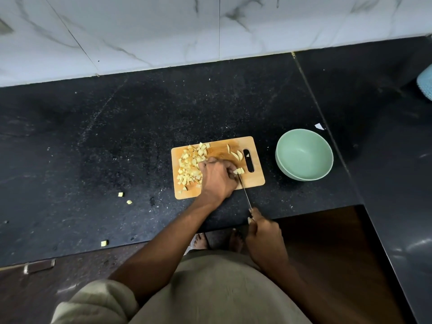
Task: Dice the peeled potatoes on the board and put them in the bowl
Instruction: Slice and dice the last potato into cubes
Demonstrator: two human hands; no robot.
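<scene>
**Pale potato still under the knife, bowl waiting empty**

Pale yellow potato is the matter in hand: a small uncut piece lies near the right of the wooden cutting board, pinned under the curled fingertips of the left hand. The knife crosses it, its thin steel blade running from the piece back toward the near edge of the bench. The right hand is wrapped round the handle, just off the bench's near edge, forefinger lying along the top.

So the dicing step looks well along but not finished. A heap of diced potato covers the left half of the board, rough little cubes with moist matte faces. A few larger wedges lie toward the far right, beside the board's slotted handle hole, and likely need cutting too.

Judging from this, the next move calls for short, steady downward cuts through the held piece, with the fingertips tucked clear of the edge, since the piece is small and probably slippery.

Right of the board, close but apart, stands the pale green bowl, smooth, round and holding nothing; it seems to be nested in a second one. Three stray cubes lie on the speckled black stone to the left. White marble-veined tile backs the far side.
</scene>
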